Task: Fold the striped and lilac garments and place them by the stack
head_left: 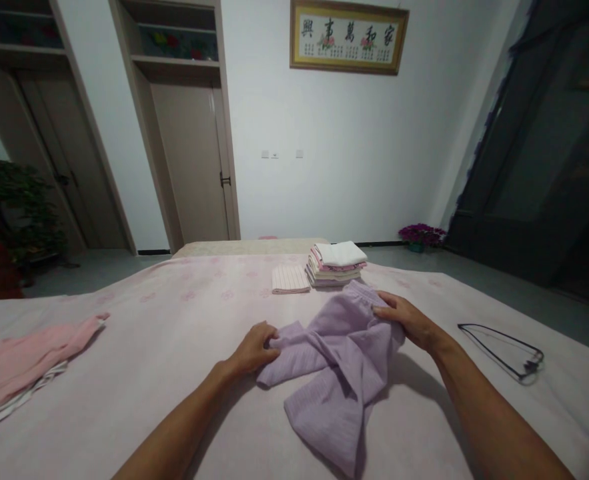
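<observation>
The purple pants (339, 360) lie long, legs near us, waist far. The left hand (254, 350) grips one leg; the right hand (407, 320) holds the waist.

Pale lilac, finely ribbed, for the trousers (334, 360), on a washed-out pink bedspread (184, 313) with faint rose motifs. Salmon pink for the garment (29, 357) at the left, thin pink-and-white stripes on the folded cloth (290, 279), white over pink-striped layers in the folded stack (337, 263). Black for the wire hanger (504, 347).
</observation>
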A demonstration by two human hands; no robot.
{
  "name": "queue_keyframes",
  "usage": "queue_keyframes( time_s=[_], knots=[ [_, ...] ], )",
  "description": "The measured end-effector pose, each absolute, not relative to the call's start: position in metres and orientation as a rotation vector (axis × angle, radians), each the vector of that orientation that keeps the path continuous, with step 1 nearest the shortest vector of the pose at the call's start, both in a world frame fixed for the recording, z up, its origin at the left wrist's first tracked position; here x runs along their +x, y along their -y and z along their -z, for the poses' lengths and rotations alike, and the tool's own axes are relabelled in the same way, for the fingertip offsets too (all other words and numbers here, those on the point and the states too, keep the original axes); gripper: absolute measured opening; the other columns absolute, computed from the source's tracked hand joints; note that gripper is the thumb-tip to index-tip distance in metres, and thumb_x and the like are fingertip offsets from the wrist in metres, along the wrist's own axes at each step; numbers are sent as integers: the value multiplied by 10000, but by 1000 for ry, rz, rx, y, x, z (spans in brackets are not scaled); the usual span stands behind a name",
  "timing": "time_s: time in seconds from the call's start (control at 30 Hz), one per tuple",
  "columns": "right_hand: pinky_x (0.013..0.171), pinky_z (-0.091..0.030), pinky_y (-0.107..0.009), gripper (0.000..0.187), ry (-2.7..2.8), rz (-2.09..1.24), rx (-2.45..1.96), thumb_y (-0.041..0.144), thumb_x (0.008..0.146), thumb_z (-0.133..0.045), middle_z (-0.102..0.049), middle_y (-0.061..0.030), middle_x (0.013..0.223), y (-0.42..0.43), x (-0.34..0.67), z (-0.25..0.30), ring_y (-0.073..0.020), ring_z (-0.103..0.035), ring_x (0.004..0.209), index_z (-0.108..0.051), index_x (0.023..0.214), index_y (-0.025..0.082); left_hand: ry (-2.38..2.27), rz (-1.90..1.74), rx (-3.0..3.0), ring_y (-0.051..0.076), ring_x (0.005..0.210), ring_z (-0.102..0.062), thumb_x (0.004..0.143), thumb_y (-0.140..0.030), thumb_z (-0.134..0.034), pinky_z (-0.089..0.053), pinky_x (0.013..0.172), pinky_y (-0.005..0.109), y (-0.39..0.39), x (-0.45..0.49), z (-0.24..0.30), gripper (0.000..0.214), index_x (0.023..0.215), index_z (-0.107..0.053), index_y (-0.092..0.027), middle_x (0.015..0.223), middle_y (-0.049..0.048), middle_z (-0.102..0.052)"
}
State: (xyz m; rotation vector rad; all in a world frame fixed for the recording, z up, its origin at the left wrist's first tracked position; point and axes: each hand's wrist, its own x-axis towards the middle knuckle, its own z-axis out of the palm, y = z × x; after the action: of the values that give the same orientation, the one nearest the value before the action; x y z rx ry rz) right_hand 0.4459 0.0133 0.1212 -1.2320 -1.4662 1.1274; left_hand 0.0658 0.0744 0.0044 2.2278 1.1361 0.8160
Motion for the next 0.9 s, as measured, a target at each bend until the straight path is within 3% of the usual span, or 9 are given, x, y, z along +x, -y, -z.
queue_keyframes(
  time_s=[0.13,0.33,0.4,0.47,0.57,0.67,0.77,0.8,0.9],
  knots=[
    [798,-536,-327,707,1397,-1050,-1163,446,662,-799,-718,-117,1156,-12,449,-137,-280,-682,982,-620,1282,158,-1212,-820,2345,180,778,-563,687,-141,-539,-424,729,281,-68,58,-21,170,830,-599,-212,829,7,-623],
    [799,-546,-338,611,1207,-866,-1196,445,682,-785,-749,-102,1081,-33,457,-126,-274,-697,954,-653,1209,165,-1815,-1457,2507,262,927,-544,795,-182,-557,-385,888,387,-81,2,-75,166,952,-607,-205,914,72,-617],
    [788,-550,-340,581,1144,-865,-1224,457,677,-785,-757,-98,1059,-44,456,-109,-275,-703,939,-671,1166,167,-2004,-1443,2565,297,1007,-530,836,-209,-566,-354,944,432,-87,-13,-82,234,1060,-632,-200,979,101,-626],
    [797,-553,-343,515,1093,-945,-1244,442,665,-797,-766,-96,1020,-52,455,-86,-270,-709,916,-695,1089,167,-2052,-1171,2638,313,1051,-528,831,-222,-600,-342,972,457,-90,-20,-75,294,1122,-645,-216,1030,110,-637],
    [771,-561,-365,396,1041,-1146,-1340,430,671,-792,-773,-125,929,-56,460,-49,-272,-718,837,-723,947,154,-1980,-752,2563,301,1055,-564,797,-214,-641,-391,951,439,-83,-20,-46,387,1185,-640,-216,1117,115,-639],
    [765,-566,-372,362,1056,-1211,-1378,429,675,-791,-772,-140,917,-52,468,-23,-269,-720,806,-731,898,151,-1777,-750,2421,262,1055,-602,877,-238,-563,-453,918,391,-55,-4,-20,356,1229,-610,-215,1184,116,-615],
    [840,-564,-379,387,1099,-1164,-1313,424,672,-798,-770,-129,1003,-47,473,-16,-274,-725,888,-735,953,165,-1321,-772,2404,230,1003,-628,935,-370,-536,-497,882,353,-12,28,-14,289,1193,-615,-264,1161,94,-628],
    [856,-564,-385,401,1105,-1136,-1306,423,673,-799,-768,-128,1028,-46,473,-16,-279,-724,915,-735,975,168,-1170,-773,2435,241,1044,-619,914,-383,-580,-496,908,363,2,40,-15,336,1234,-599,-284,1182,96,-628],
    [870,-568,-398,458,1122,-1079,-1310,423,685,-794,-759,-134,1076,-43,470,-19,-291,-715,979,-723,1055,163,-825,-735,2532,308,1170,-560,749,-376,-779,-475,984,435,37,79,-17,781,1450,-436,-347,1338,119,-571]
  ],
)
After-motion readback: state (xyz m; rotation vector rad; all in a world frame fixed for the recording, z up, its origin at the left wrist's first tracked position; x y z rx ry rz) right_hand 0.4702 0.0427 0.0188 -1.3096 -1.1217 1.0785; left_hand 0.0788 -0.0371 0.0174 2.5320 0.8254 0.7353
